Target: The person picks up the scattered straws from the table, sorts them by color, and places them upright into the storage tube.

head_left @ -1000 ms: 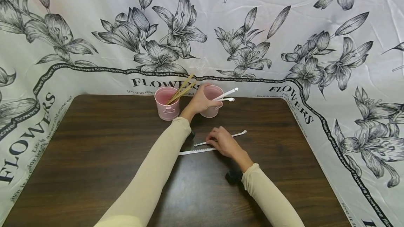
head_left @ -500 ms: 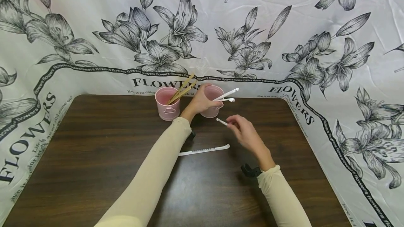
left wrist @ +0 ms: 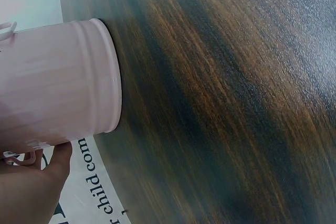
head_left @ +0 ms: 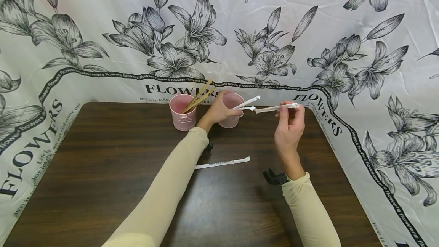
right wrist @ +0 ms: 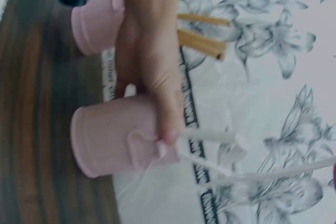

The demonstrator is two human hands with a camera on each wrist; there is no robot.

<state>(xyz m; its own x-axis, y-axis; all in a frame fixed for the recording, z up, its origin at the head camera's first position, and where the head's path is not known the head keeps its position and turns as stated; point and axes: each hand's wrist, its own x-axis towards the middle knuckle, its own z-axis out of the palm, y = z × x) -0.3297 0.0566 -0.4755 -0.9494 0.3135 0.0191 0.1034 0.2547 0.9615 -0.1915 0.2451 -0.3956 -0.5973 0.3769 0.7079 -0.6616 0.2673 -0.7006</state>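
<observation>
My left hand holds the right pink bucket at its rim and side handle; the left wrist view shows this bucket standing on the table. Two white paper-wrapped straws lean out of it to the right. My right hand is raised to the right of the bucket, pinching another white wrapped straw between thumb and fingers. That straw's left end is close to the leaning ones; whether they touch I cannot tell. In the right wrist view the held straw enters from the right edge.
A second pink bucket with several yellow-brown straws stands to the left. One white wrapped straw lies on the dark wooden table, partly behind the left forearm. A flower-printed cloth hangs behind the table.
My right hand has picked the wrapped straw up off the table and carried it up and right, beside the right bucket. The left hand stays on that bucket.
</observation>
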